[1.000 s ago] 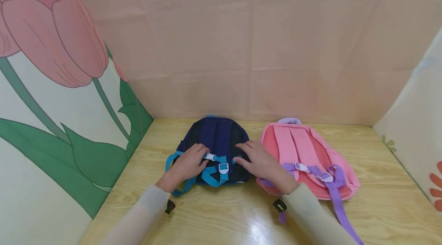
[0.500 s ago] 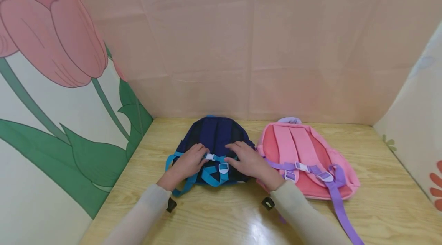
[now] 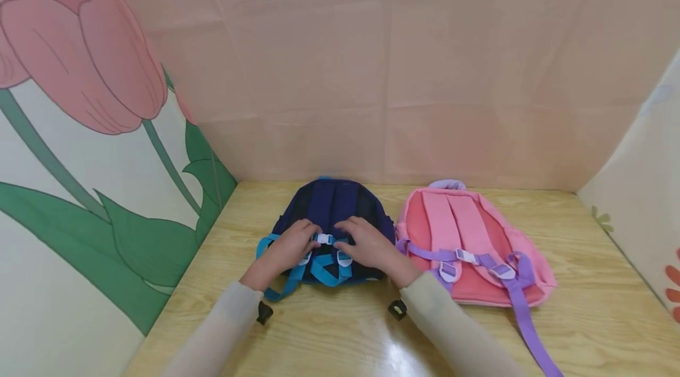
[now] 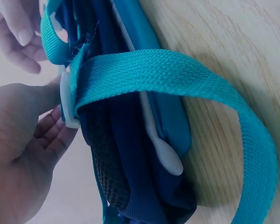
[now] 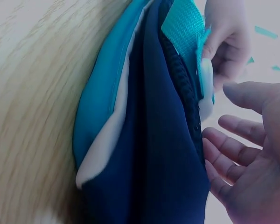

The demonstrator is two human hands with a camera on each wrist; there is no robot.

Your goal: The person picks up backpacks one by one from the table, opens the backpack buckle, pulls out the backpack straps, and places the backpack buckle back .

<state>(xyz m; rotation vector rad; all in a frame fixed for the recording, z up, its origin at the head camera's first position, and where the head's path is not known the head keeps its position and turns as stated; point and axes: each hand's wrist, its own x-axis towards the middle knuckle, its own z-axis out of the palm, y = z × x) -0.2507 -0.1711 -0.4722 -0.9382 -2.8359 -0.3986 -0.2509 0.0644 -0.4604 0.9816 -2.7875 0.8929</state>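
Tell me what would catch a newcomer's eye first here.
Probably the huge pink tulip in the head view's upper left. Then the navy backpack on the table, left hand at its white buckle and right hand close by, with the pink backpack lying at right.

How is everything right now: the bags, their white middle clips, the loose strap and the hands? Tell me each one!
Blue bag: lying down, straps side up
Blue bag's clip: looks fastened
Pink bag: lying down, straps side up
Pink bag's clip: looks fastened
Purple strap: end trailing out of the picture
Left hand: at the blue bag's clip, grip unclear
Right hand: fingers apart, by that clip
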